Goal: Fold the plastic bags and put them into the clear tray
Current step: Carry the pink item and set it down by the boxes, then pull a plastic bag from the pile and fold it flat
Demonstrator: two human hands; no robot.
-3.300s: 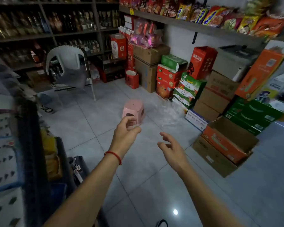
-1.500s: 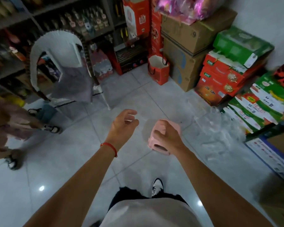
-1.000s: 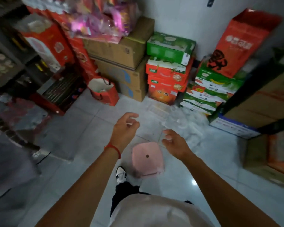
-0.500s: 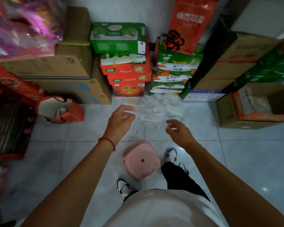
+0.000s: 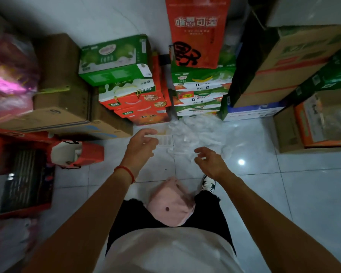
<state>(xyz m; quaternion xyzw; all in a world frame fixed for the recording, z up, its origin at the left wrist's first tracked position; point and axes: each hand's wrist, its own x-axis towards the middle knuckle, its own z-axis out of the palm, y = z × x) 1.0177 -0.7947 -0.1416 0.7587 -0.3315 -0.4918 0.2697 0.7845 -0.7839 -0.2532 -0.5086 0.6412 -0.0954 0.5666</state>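
Note:
A heap of crumpled clear plastic bags [image 5: 197, 133] lies on the tiled floor against the stacked cartons. Just left of it sits the clear tray [image 5: 164, 138], partly hidden by my left hand. My left hand [image 5: 141, 145] hovers over the tray's left end with loosely curled fingers, holding nothing. My right hand [image 5: 210, 161] hangs with relaxed fingers just in front of the heap, also empty.
A pink stool [image 5: 171, 203] stands between my legs, below my hands. Green and red cartons [image 5: 130, 85] and brown boxes [image 5: 67, 107] wall in the far side. A red bag [image 5: 77, 152] lies left, an open box [image 5: 315, 123] right.
I let go of the pink stool after setting it down. It now lies closer under me, between my legs. The view has tipped down and the bag heap is nearer my hands.

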